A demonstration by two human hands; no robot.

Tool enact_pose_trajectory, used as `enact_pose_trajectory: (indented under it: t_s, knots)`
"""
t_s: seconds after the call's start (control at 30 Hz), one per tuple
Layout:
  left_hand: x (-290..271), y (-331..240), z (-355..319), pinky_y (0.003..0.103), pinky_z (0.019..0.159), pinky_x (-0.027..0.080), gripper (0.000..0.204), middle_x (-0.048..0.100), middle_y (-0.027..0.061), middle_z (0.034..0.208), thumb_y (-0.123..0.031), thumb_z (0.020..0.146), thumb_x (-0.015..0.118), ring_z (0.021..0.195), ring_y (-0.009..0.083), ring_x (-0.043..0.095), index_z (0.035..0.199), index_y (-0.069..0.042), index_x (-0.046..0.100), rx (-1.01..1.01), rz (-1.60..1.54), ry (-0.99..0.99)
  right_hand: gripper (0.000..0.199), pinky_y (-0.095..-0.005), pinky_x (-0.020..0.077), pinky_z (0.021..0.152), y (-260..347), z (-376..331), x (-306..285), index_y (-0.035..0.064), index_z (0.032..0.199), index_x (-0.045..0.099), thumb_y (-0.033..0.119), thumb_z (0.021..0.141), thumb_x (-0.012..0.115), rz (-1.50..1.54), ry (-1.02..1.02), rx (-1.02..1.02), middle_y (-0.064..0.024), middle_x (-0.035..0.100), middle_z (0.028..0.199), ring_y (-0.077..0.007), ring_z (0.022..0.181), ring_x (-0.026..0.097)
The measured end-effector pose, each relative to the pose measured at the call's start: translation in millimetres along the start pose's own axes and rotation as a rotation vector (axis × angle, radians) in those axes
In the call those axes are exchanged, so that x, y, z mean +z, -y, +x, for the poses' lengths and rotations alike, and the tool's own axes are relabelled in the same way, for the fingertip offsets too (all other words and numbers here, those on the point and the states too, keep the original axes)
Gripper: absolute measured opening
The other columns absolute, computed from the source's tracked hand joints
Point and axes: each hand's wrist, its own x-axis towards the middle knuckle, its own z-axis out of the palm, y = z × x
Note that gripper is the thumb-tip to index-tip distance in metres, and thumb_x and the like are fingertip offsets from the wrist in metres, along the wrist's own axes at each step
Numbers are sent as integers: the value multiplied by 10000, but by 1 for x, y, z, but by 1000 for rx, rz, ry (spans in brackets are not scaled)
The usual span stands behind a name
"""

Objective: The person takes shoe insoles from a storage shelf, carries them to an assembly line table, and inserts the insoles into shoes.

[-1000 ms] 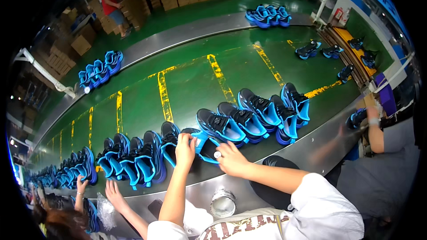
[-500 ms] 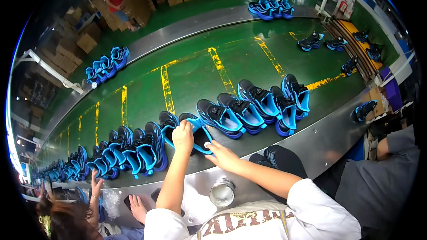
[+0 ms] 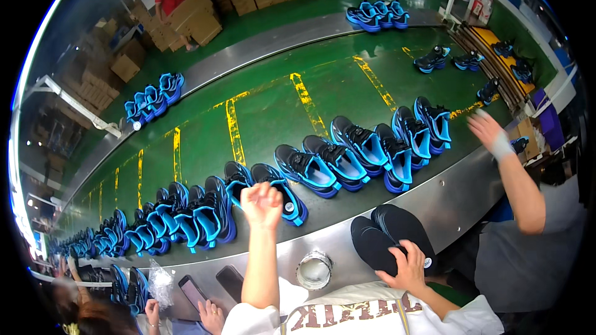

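My left hand [image 3: 262, 205] is raised in a loose fist before a black and blue sneaker [image 3: 294, 203]. Whether anything is inside that fist is hidden. The sneaker's opening faces me, and a small white round sticker shows inside its heel. My right hand [image 3: 406, 268] grips the near end of a black insole [image 3: 415, 226] in a stack at the metal edge. Another stack of black insoles [image 3: 367, 240] lies against it on the left. A white round sticker shows beside my fingers.
Rows of similar sneakers [image 3: 214, 211] line the green conveyor belt [image 3: 261, 127]. A metal can [image 3: 313, 271] stands near me, with phones [image 3: 230, 282] to its left. At right a co-worker's hand [image 3: 487, 130] reaches over the belt; another co-worker's hand [image 3: 212, 316] is at lower left.
Both my hands have left the sneaker; my right hand has come back to the insoles. Another sneaker now stands at the right end of the group, and the right co-worker's arm has reached out.
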Motion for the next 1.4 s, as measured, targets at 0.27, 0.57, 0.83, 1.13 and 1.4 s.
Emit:
enact_pose_trajectory:
  t_s: [0.27, 0.57, 0.83, 1.13, 1.4]
  knots:
    - [-12, 88, 50, 380, 637, 462, 522, 529, 181, 845, -284, 762, 619, 725, 348, 559, 1127, 9, 386, 945, 1960, -50, 775, -439, 312, 804, -34, -67, 7, 151, 1176, 478, 512, 533, 718, -207, 115, 143, -111, 434, 1012, -286, 927, 418]
    - [-24, 66, 87, 370, 702, 427, 346, 553, 226, 811, -309, 872, 487, 775, 333, 551, 901, 35, 491, 560, 1927, 108, 793, -381, 432, 755, -32, -42, -35, 132, 1214, 472, 336, 516, 787, 229, 148, 95, -173, 459, 1013, -312, 881, 478]
    - [-36, 65, 75, 283, 607, 379, 473, 511, 47, 670, -432, 855, 488, 661, 115, 452, 792, 33, 545, 41, 1439, -148, 491, -367, 425, 792, -3, 155, -33, 33, 1012, 582, 242, 595, 734, 122, -45, -493, -197, 438, 1187, -308, 874, 494]
    - [-39, 69, 66, 189, 405, 267, 450, 456, -27, 612, -483, 813, 536, 461, 47, 369, 874, -37, 552, 12, 1254, -197, 283, -350, 424, 814, -11, 214, 38, -31, 846, 620, 194, 674, 617, -163, 210, -651, -253, 466, 1140, -303, 924, 494]
    - [-39, 85, 70, 198, 516, 291, 391, 459, -24, 643, -386, 849, 535, 592, 39, 370, 833, 4, 564, 273, 1311, -185, 144, -315, 485, 632, 17, 230, 131, -2, 717, 610, 109, 666, 533, -406, 227, -511, -236, 556, 1016, -252, 740, 591]
